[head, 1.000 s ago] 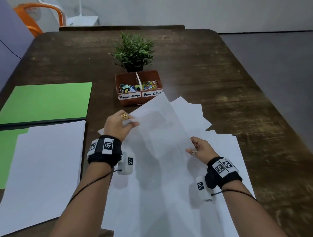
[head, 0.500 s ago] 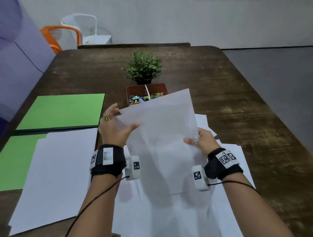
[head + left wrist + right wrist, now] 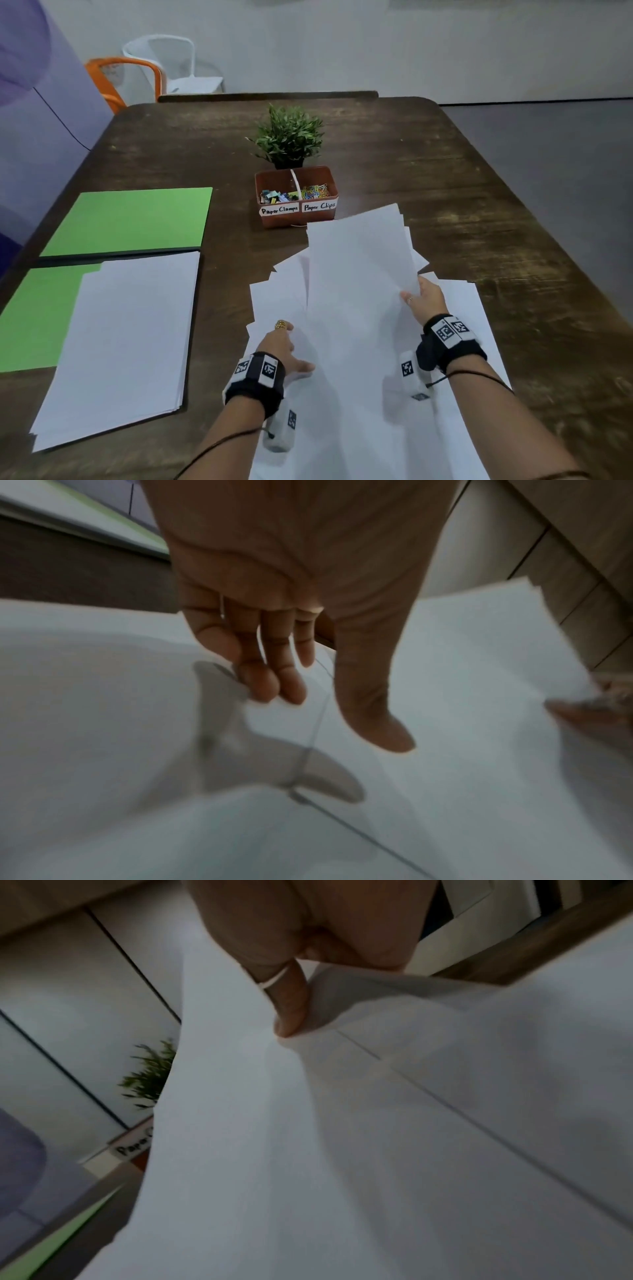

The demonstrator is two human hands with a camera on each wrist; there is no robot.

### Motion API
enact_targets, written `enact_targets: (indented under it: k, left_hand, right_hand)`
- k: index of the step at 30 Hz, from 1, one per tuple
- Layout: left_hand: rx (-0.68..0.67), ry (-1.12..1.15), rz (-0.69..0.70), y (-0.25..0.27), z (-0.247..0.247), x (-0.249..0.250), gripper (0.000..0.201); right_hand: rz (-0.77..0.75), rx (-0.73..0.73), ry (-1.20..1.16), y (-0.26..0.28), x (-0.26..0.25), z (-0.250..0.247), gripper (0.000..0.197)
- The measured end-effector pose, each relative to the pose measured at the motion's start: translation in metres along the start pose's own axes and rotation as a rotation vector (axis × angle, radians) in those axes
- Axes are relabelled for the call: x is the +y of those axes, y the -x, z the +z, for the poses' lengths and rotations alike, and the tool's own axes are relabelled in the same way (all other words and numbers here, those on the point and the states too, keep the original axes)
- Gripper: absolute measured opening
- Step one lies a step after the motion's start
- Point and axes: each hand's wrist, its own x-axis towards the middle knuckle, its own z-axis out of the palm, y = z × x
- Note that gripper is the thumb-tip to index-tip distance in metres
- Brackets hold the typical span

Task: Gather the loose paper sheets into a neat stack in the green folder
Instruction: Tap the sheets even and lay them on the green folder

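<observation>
The left hand (image 3: 279, 349) has let go of the sheet (image 3: 359, 253) it shared half a second ago; its fingers (image 3: 270, 674) hang loose over the loose sheets (image 3: 346, 411). The right hand (image 3: 423, 299) alone pinches the sheet's edge, raised toward twelve o'clock. The folder (image 3: 132, 219) lies open at nine o'clock on the bench (image 3: 445, 178), a stack (image 3: 126, 329) already inside (more to come, I'd say).
</observation>
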Motion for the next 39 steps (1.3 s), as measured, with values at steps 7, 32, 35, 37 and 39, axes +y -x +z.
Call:
enact_targets:
  k: [7, 32, 35, 37, 39]
  left_hand:
    - [-0.063, -0.243, -0.095, 0.016, 0.031, 0.025, 0.11]
    - [-0.038, 0.718, 0.248, 0.035, -0.038, 0.044, 0.03]
    - [0.1, 0.844, 0.337, 0.037, -0.063, 0.056, 0.025]
    - [0.181, 0.907, 0.394, 0.04, -0.078, 0.063, 0.025]
    - [0.257, 0.983, 0.422, 0.041, -0.086, 0.067, 0.028]
  right_hand:
    - [0.254, 0.114, 0.114, 0.017, 0.05, -0.006, 0.033]
    - [-0.195, -0.08, -0.359, 0.076, -0.037, -0.034, 0.025]
    - [-0.216, 0.035, -0.528, 0.067, -0.063, -0.048, 0.027]
    - [-0.206, 0.099, -0.623, 0.063, -0.064, -0.058, 0.041]
    - [-0.205, 0.038, -0.659, 0.061, -0.056, -0.057, 0.073]
